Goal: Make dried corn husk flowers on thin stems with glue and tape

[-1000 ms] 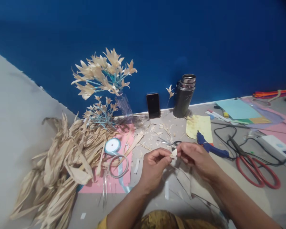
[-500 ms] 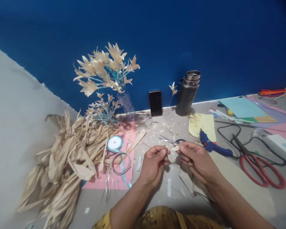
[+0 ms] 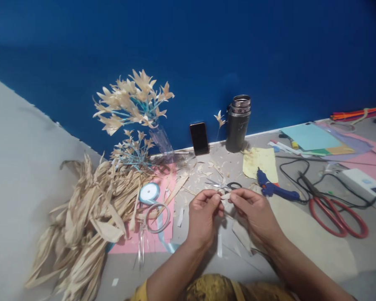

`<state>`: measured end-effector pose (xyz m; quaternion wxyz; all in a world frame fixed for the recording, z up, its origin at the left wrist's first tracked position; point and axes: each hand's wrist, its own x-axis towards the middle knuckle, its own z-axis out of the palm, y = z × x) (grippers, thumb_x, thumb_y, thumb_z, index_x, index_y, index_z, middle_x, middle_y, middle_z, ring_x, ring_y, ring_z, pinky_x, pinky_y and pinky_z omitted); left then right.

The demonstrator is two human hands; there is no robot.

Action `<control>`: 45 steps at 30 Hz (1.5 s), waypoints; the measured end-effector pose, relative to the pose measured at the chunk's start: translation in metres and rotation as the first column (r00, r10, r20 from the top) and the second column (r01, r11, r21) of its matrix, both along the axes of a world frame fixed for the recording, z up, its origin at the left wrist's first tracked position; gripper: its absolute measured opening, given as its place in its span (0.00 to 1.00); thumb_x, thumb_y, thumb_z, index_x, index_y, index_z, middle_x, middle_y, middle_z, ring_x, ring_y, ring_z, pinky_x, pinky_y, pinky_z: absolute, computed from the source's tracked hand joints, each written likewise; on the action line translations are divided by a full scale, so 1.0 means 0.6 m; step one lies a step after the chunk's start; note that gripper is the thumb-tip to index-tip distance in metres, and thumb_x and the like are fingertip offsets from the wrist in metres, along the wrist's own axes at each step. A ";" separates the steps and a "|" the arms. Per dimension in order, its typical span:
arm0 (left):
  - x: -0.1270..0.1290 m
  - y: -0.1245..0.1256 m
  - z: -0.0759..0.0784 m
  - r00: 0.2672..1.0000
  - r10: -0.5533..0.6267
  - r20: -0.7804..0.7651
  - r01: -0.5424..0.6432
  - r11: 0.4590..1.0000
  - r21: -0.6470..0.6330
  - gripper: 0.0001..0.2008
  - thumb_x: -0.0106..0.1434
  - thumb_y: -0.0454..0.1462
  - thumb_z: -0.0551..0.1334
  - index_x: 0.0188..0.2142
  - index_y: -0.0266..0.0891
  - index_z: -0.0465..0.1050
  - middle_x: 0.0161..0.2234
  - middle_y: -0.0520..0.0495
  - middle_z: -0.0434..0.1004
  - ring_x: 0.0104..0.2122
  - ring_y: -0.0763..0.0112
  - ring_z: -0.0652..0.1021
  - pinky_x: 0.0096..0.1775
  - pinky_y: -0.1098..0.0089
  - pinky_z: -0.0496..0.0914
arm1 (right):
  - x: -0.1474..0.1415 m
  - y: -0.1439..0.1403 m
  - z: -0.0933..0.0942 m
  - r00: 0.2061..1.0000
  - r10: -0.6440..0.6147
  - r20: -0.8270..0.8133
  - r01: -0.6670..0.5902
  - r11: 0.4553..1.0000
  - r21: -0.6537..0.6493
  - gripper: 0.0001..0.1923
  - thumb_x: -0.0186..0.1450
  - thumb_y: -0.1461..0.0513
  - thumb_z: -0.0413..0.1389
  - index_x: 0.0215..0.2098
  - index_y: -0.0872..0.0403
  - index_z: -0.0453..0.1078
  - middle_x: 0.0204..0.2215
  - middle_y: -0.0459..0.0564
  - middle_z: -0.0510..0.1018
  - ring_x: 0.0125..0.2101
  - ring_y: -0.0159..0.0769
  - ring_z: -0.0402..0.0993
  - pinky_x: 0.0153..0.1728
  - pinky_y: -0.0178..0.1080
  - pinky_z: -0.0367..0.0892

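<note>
Close together above the table, both my hands have their fingertips pinched. My right hand point(image 3: 254, 213) grips a small pale corn-husk petal point(image 3: 226, 196) between thumb and forefinger. The petal's left end reaches the fingertips of my left hand point(image 3: 204, 215). From under the left fingers a thin stem point(image 3: 229, 215) slants down to the right; its upper end is hidden in that hand. Just beyond the hands lie small scissors point(image 3: 221, 185) with black handles, among husk scraps point(image 3: 203, 170).
Dried husks point(image 3: 78, 217), a ribbon spool point(image 3: 149, 192) and a tape ring point(image 3: 158, 218) lie left. Husk flowers point(image 3: 134, 100) stand behind, near a phone point(image 3: 199, 139) and flask point(image 3: 238, 124). Rightward lie a blue glue gun point(image 3: 275, 187), its cord and red-handled scissors point(image 3: 338, 217).
My right hand has come closer to my left, bringing the petal against the left fingertips. The camera view has shifted slightly, moving the background a little.
</note>
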<state>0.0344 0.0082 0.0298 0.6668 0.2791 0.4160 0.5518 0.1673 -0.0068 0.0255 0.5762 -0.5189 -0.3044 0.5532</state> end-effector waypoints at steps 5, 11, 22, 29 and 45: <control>0.026 0.015 0.000 0.996 -0.091 -0.002 0.091 0.996 0.005 0.16 0.47 0.40 0.79 0.29 0.36 0.76 0.21 0.54 0.74 0.19 0.79 0.70 0.25 0.77 0.65 | 0.018 -0.009 -0.003 0.983 0.052 -0.177 -0.052 0.999 0.005 0.18 0.53 0.52 0.73 0.25 0.55 0.74 0.17 0.40 0.66 0.19 0.24 0.52 0.20 0.31 0.47; 0.048 0.025 0.004 0.953 -0.285 0.104 0.292 0.955 -0.059 0.19 0.44 0.40 0.81 0.27 0.36 0.74 0.19 0.54 0.73 0.18 0.80 0.69 0.25 0.76 0.64 | 0.036 -0.013 -0.020 0.865 0.160 -0.477 -0.164 0.986 0.033 0.19 0.51 0.57 0.73 0.22 0.56 0.68 0.16 0.38 0.60 0.19 0.21 0.45 0.20 0.29 0.43; 0.081 0.131 -0.005 0.943 -0.200 -0.265 0.226 0.972 0.069 0.13 0.49 0.39 0.77 0.26 0.35 0.77 0.20 0.52 0.73 0.18 0.79 0.70 0.23 0.76 0.65 | 0.172 -0.004 -0.034 0.602 -0.189 0.776 0.051 0.979 0.199 0.06 0.64 0.60 0.57 0.37 0.53 0.75 0.32 0.51 0.77 0.31 0.40 0.70 0.32 0.40 0.64; 0.162 0.212 -0.064 0.945 -0.185 -0.270 0.210 0.975 0.068 0.13 0.50 0.37 0.76 0.25 0.35 0.74 0.23 0.50 0.75 0.24 0.69 0.80 0.24 0.73 0.74 | 0.218 0.023 -0.082 -0.237 -0.045 0.970 -0.066 0.997 0.030 0.19 0.60 0.73 0.54 0.47 0.57 0.76 0.49 0.62 0.78 0.46 0.52 0.70 0.44 0.47 0.62; 0.164 0.240 -0.087 0.918 -0.367 -0.150 0.388 0.910 0.146 0.20 0.49 0.47 0.75 0.31 0.36 0.73 0.18 0.51 0.75 0.14 0.80 0.67 0.20 0.77 0.59 | 0.237 0.030 -0.101 -0.234 -0.022 0.972 -0.043 0.999 0.012 0.19 0.61 0.69 0.55 0.50 0.53 0.74 0.45 0.56 0.80 0.41 0.49 0.71 0.36 0.43 0.53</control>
